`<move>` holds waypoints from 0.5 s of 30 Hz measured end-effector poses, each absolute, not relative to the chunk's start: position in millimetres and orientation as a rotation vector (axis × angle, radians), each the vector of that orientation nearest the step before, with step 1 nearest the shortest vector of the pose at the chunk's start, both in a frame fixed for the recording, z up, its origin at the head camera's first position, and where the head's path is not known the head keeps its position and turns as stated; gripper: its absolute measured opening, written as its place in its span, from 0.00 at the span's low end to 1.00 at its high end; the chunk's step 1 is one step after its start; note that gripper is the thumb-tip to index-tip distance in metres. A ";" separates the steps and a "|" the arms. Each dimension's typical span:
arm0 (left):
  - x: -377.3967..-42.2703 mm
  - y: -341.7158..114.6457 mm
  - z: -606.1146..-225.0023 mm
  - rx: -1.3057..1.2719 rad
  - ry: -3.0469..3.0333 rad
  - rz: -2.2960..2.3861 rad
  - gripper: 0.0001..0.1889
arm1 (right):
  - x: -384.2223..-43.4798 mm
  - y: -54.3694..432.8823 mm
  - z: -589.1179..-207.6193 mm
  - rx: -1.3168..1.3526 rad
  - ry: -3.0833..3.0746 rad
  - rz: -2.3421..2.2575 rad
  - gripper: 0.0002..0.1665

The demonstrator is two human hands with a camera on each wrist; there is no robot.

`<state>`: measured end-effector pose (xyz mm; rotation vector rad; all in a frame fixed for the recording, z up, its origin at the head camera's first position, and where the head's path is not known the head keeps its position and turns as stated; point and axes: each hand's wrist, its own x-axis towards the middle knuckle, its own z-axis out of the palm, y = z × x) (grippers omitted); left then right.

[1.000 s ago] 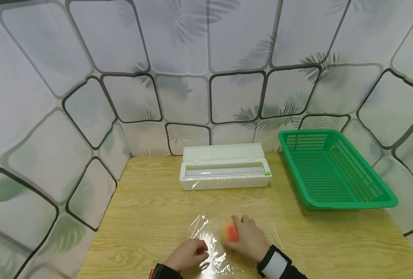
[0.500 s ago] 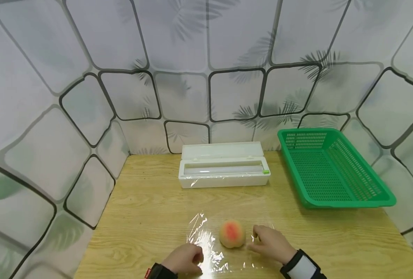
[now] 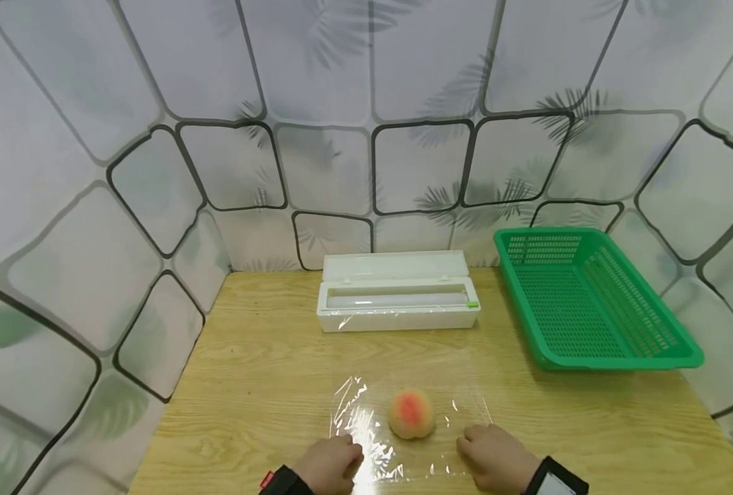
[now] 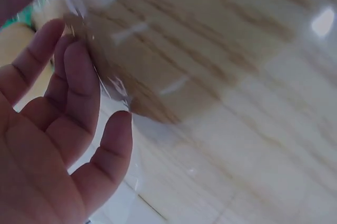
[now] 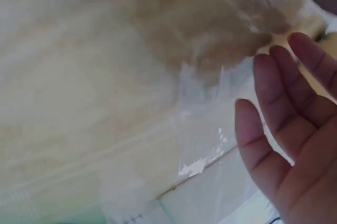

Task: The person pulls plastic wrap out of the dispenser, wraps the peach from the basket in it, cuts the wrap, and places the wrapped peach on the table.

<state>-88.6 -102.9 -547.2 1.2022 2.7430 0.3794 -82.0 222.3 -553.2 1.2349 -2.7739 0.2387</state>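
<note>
A peach (image 3: pixel 412 413), yellow with a red-orange patch, rests on a sheet of clear plastic wrap (image 3: pixel 375 454) spread on the table. My left hand (image 3: pixel 328 464) is at the near left edge of the wrap. In the left wrist view its fingers are loosely bent beside the film, with a gap between thumb and fingertips. My right hand (image 3: pixel 498 457) lies at the near right edge, apart from the peach. The right wrist view shows loosely bent fingers (image 5: pixel 274 90) close to the film, the thumb apart from them. Whether the fingertips touch the film is hard to tell.
Behind the peach stands a white wrap dispenser box (image 3: pixel 397 320), lid raised, with a roll inside and film running over its front. A green plastic basket (image 3: pixel 540 344) sits at the back right. A patterned curtain (image 3: pixel 329 172) surrounds the wooden table (image 3: pixel 249 385).
My right hand has let go of the peach and moved right and nearer to me, to the wrap's edge. The left hand has shifted slightly toward me.
</note>
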 end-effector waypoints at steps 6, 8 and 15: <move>-85.9 -102.6 -549.1 1.369 2.814 0.295 0.12 | -79.5 216.5 -557.8 1.275 -2.667 0.037 0.12; -84.8 -103.0 -550.2 1.381 2.833 0.281 0.11 | -79.1 215.9 -558.6 1.273 -2.675 -0.018 0.12; -88.0 -109.1 -550.2 1.398 2.823 0.462 0.10 | -82.7 220.7 -553.9 1.216 -2.695 0.102 0.12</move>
